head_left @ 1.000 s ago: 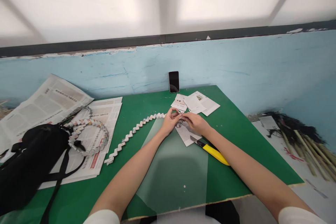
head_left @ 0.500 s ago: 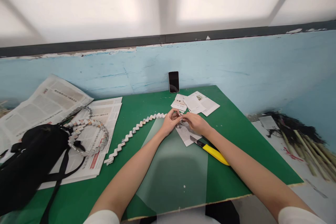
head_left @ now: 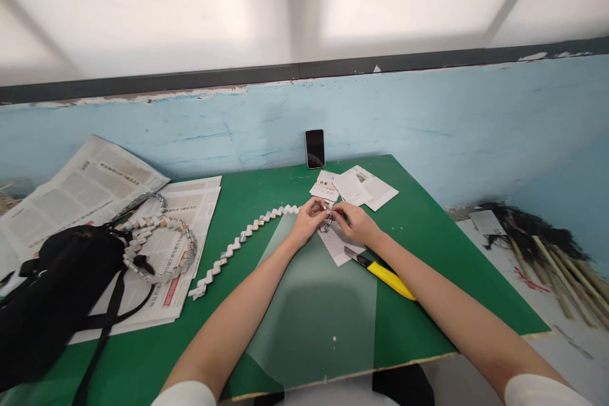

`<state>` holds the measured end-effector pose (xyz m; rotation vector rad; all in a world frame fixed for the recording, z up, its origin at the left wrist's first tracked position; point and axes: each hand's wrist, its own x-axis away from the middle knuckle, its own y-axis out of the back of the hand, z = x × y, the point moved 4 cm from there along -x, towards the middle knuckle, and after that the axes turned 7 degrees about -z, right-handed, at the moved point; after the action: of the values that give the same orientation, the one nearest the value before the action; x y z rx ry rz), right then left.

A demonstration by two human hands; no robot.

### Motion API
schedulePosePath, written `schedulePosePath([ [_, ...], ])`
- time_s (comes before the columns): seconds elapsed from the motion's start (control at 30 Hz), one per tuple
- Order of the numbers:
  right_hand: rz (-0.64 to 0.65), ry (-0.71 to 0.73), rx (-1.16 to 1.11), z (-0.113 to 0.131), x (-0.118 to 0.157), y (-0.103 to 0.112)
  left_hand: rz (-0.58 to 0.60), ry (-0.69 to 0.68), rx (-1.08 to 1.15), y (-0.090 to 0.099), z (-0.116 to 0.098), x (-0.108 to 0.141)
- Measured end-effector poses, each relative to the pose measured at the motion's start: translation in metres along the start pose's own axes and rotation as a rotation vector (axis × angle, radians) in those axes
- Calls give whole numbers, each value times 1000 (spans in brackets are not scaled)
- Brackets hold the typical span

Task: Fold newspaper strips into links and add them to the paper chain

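Note:
A zigzag chain of folded paper (head_left: pixel 236 243) curves across the green table up to my left hand (head_left: pixel 308 221), whose fingers are closed on its far end. Close beside it on the right, my right hand (head_left: pixel 353 221) pinches the same folded paper piece between thumb and fingers. Below both hands lies a printed paper sheet (head_left: pixel 337 247). A knife with a yellow handle (head_left: pixel 391 280) rests next to my right forearm, its dark blade pointing toward the sheet.
A phone (head_left: pixel 314 149) leans on the blue wall. Cut papers (head_left: pixel 378 187) lie behind my hands. Newspapers (head_left: pixel 204 203), a black bag (head_left: pixel 71 279) and a coiled paper chain (head_left: pixel 188 247) occupy the left. Stalks (head_left: pixel 552 266) lie on the floor at right.
My right hand's fingers have shifted slightly and spread a little at the folded paper. My left hand and the rest of the chain stay in place.

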<state>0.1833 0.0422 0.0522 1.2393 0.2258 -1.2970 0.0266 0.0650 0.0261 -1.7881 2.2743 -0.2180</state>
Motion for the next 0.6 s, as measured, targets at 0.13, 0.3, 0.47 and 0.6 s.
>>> schedulePosePath([
  [0.13,-24,-9,10,2,0,0,-24,11,-19,2,1,-1],
  [0.3,-78,-54,5,3,0,1,-10,31,19,1,2,-2],
  [0.47,-89,-94,-18,3,-1,1,-27,18,14,2,2,-3],
  [0.6,-91,-111,-25,3,-1,1,-22,25,28,2,3,-3],
])
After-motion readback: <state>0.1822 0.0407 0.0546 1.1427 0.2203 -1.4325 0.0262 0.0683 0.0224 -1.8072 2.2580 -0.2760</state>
